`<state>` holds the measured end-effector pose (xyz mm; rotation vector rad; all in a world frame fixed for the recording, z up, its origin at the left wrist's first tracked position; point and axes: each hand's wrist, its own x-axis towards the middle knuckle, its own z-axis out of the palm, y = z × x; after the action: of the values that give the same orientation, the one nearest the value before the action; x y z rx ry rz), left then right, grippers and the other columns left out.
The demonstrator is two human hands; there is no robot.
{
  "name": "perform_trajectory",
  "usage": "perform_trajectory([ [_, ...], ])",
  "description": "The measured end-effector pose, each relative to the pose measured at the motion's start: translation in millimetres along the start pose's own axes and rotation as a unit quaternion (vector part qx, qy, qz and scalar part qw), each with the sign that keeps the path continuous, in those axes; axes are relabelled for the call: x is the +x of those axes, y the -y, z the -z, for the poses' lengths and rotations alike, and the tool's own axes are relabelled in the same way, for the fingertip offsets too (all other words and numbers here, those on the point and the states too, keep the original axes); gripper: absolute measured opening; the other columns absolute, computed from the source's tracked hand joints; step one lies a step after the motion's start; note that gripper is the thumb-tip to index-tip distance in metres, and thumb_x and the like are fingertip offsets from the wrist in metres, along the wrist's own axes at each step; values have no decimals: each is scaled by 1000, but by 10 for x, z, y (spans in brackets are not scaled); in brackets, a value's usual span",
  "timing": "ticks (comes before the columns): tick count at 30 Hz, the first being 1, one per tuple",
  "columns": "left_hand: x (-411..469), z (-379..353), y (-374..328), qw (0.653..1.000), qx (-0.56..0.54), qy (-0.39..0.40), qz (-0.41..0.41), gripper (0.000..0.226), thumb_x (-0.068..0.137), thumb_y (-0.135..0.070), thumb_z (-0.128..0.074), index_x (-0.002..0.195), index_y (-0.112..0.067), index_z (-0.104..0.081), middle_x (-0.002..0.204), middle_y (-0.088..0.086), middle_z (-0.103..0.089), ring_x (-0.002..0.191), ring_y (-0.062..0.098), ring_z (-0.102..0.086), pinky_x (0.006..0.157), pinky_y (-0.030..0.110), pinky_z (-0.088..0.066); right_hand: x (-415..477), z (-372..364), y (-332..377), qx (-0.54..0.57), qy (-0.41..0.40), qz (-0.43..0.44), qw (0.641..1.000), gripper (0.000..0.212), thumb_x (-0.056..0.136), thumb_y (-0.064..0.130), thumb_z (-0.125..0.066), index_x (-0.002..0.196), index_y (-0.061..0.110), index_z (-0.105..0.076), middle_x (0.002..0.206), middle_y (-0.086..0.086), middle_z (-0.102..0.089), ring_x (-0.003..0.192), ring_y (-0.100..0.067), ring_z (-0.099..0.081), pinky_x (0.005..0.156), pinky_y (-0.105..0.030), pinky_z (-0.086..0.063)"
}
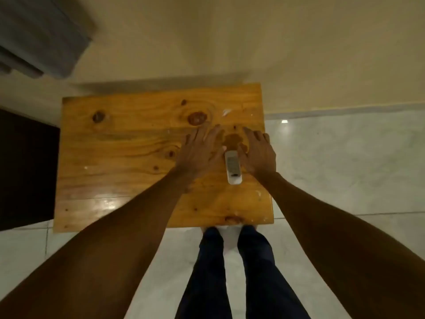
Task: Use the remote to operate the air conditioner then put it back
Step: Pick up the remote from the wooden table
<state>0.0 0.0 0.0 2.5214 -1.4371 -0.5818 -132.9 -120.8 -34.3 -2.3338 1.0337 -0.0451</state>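
Observation:
A white remote (pixel 233 167) lies flat on the wooden table (pixel 128 143), buttons up, near the table's right side. My left hand (pixel 200 149) rests palm down just left of it with fingers spread, its thumb close to the remote's far end. On the other side, my right hand (pixel 258 153) lies palm down, its thumb against the remote's right edge. Neither hand is closed around the remote. The air conditioner (pixel 39 38), a grey-white wall unit, hangs at the upper left.
A dark cabinet (pixel 25 166) stands against the table's left edge. The cream wall (pixel 253 42) runs behind the table. Pale tiled floor (pixel 345 162) spreads to the right, and my legs (pixel 230 272) stand at the table's near edge.

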Motion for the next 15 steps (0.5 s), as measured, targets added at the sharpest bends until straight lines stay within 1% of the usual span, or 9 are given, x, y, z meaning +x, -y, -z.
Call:
perform_trajectory([
  [2,-61,-182,-13,999,10,41,28,59,97,-44,-42,151,-27,-23,160,8,-23,144,30,-25,110,52,-33,-72,-183,-22,-15,26,-14,999,53,91,43,-48,136,16,-41,125,-19,-55,111,-40,-53,85,-51,-50],
  [3,-119,-298,-10,997,25,63,38,59,97,-41,-43,151,-27,-23,160,8,-21,145,30,-23,111,52,-33,-143,-286,-24,-21,40,-23,999,56,89,46,-48,134,12,-43,122,-20,-56,108,-40,-54,86,-48,-48],
  [4,-190,-415,-1,994,38,94,50,61,95,-38,-45,150,-28,-22,160,8,-19,145,30,-22,111,53,-32,-228,-388,-2,-12,58,-45,997,59,88,48,-51,132,9,-43,123,-21,-56,109,-40,-54,87,-45,-47],
  [6,-268,-570,19,986,52,148,63,67,91,-35,-51,150,-29,-20,161,9,-13,145,32,-18,111,55,-31,-318,-536,63,45,62,-104,992,69,86,48,-59,137,7,-37,133,-21,-49,121,-39,-46,94,-47,-46],
  [8,-293,-667,66,977,64,192,70,72,90,-36,-55,150,-30,-16,162,11,-4,148,34,-9,113,59,-27,-310,-594,110,70,52,-144,986,75,83,44,-65,139,7,-32,139,-21,-43,128,-40,-41,99,-53,-45],
  [11,-307,-740,79,970,62,220,79,79,90,-37,-58,152,-30,-10,163,10,7,149,35,2,117,62,-18,-280,-607,141,76,62,-185,978,73,78,36,-72,134,8,-35,135,-20,-45,125,-40,-44,97,-55,-46],
  [13,-304,-768,72,969,56,225,81,83,89,-37,-60,153,-31,-7,163,10,11,149,35,5,116,63,-16,-246,-589,141,92,75,-180,976,70,77,33,-73,130,7,-36,132,-21,-48,119,-40,-49,92,-51,-49],
  [15,-294,-776,53,970,53,222,83,85,89,-37,-61,153,-31,-6,163,10,12,149,35,5,116,64,-17,-198,-562,145,121,92,-171,973,66,77,27,-74,128,6,-38,128,-21,-50,113,-40,-54,82,-43,-49],
])
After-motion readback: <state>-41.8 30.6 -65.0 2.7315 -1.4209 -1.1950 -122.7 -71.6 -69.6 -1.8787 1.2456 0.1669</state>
